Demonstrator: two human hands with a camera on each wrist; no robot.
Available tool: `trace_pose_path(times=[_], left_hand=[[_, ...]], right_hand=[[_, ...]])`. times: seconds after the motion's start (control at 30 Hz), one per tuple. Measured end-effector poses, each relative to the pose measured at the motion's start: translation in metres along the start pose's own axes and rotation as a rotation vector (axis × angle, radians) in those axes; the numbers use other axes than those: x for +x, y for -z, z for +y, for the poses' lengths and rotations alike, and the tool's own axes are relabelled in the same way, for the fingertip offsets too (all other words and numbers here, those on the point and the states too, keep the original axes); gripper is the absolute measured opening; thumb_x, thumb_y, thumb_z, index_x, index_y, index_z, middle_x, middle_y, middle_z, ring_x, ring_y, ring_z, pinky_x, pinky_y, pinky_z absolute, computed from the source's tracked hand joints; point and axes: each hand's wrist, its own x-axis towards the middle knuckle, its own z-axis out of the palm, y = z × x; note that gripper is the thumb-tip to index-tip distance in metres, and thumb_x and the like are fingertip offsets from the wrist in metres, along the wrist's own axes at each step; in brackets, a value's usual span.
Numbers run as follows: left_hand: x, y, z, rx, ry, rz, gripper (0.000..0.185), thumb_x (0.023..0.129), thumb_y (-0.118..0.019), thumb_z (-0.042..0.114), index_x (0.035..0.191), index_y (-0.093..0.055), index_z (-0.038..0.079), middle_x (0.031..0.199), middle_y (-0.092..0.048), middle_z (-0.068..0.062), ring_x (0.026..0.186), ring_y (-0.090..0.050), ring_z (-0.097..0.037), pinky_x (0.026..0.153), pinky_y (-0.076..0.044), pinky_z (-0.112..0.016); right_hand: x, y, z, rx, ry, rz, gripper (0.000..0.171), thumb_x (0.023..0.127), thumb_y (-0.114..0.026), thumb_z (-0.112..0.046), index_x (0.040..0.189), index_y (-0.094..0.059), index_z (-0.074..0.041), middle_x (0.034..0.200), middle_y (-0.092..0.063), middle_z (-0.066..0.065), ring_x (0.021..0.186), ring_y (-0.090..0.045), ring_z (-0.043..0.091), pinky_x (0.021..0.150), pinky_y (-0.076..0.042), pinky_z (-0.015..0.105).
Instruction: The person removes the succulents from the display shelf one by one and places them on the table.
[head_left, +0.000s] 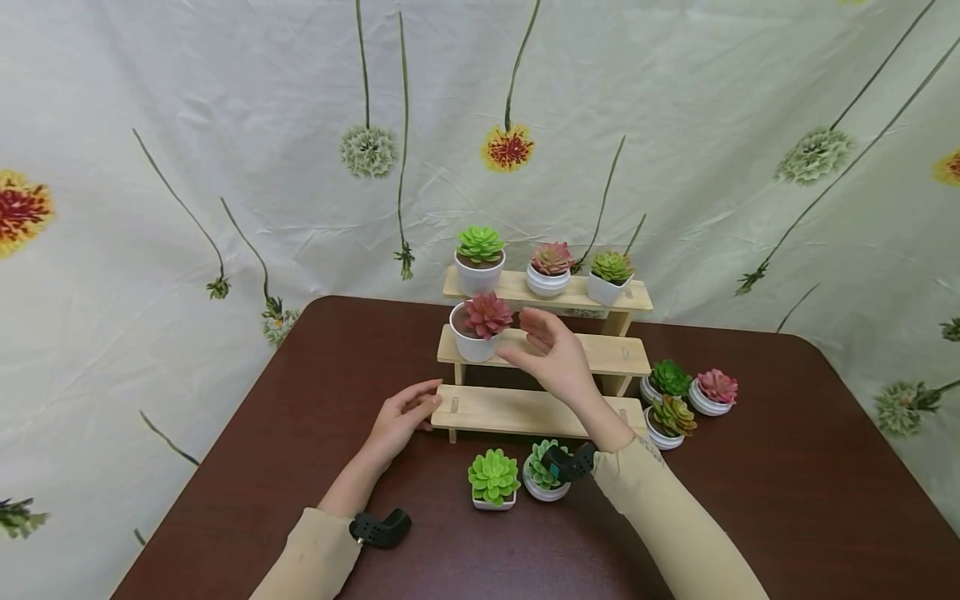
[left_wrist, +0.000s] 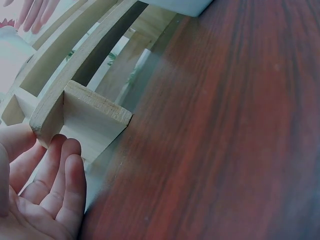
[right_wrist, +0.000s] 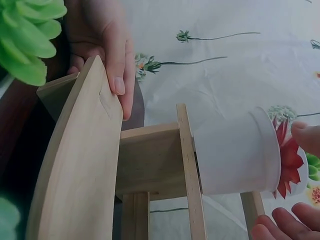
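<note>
Tipping of the red succulent pot is the main hazard: it stands at the left end of the middle shelf of the wooden stand, and the right hand is held just beside it, fingers spread and holding nothing. The pot can be knocked off the narrow step by a brushing finger. Shifting of the stand on the counter is limited by the left hand, whose relaxed fingers rest against the lowest shelf's left end.

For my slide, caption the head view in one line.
Left hand steadies the wooden tiered stand while the right hand hovers open beside a red succulent pot on its middle step.
</note>
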Motion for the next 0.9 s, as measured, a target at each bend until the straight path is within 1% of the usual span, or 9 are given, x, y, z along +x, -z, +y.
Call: trace_pose_path(times=[0.2, 0.33, 0.47, 0.63, 0.9], left_hand=[[0.000, 0.000, 0.001, -0.011, -0.002, 0.001, 0.039, 0.095, -0.057, 0.010, 0.130, -0.052, -0.004, 0.104, -0.063, -0.018, 0.077, -0.057, -0.014, 0.068, -0.052, -0.029], [0.000, 0.000, 0.001, -0.014, -0.003, -0.001, 0.039, 0.095, -0.057, 0.011, 0.130, -0.052, -0.004, 0.104, -0.062, -0.017, 0.077, -0.057, -0.014, 0.068, -0.052, -0.029], [0.000, 0.000, 0.001, -0.014, -0.003, -0.006, 0.039, 0.095, -0.056, 0.011, 0.130, -0.052, -0.004, 0.104, -0.062, -0.017, 0.078, -0.057, -0.015, 0.068, -0.052, -0.029], [0.000, 0.000, 0.000, -0.010, -0.006, -0.006, 0.039, 0.095, -0.056, 0.011, 0.130, -0.052, -0.004, 0.104, -0.062, -0.018, 0.078, -0.057, -0.015, 0.068, -0.052, -0.028], [0.001, 0.000, -0.001, -0.009, -0.008, -0.009, 0.039, 0.095, -0.056, 0.011, 0.130, -0.052, -0.004, 0.105, -0.062, -0.018, 0.078, -0.056, -0.015, 0.069, -0.052, -0.030]], right_hand=[[0.009, -0.010, -0.004, -0.032, -0.005, -0.037, 0.071, 0.077, -0.079, -0.015, 0.136, -0.042, -0.001, 0.131, -0.050, 0.015, 0.121, -0.048, 0.026, 0.101, -0.038, 0.035], [0.015, -0.017, -0.005, -0.043, -0.035, -0.054, 0.075, 0.076, -0.080, -0.016, 0.138, -0.039, -0.001, 0.132, -0.049, 0.016, 0.121, -0.048, 0.027, 0.101, -0.039, 0.036], [0.017, -0.023, -0.003, -0.049, -0.061, -0.052, 0.080, 0.075, -0.081, -0.017, 0.140, -0.036, -0.002, 0.133, -0.048, 0.015, 0.121, -0.048, 0.027, 0.101, -0.039, 0.036], [0.019, -0.030, -0.002, -0.071, -0.061, -0.032, 0.084, 0.073, -0.082, -0.016, 0.140, -0.034, -0.002, 0.135, -0.045, 0.015, 0.121, -0.048, 0.027, 0.100, -0.039, 0.037], [0.024, -0.036, 0.001, -0.108, -0.064, -0.020, 0.083, 0.073, -0.082, -0.016, 0.139, -0.033, -0.003, 0.131, -0.047, 0.015, 0.115, -0.051, 0.028, 0.094, -0.044, 0.038]])
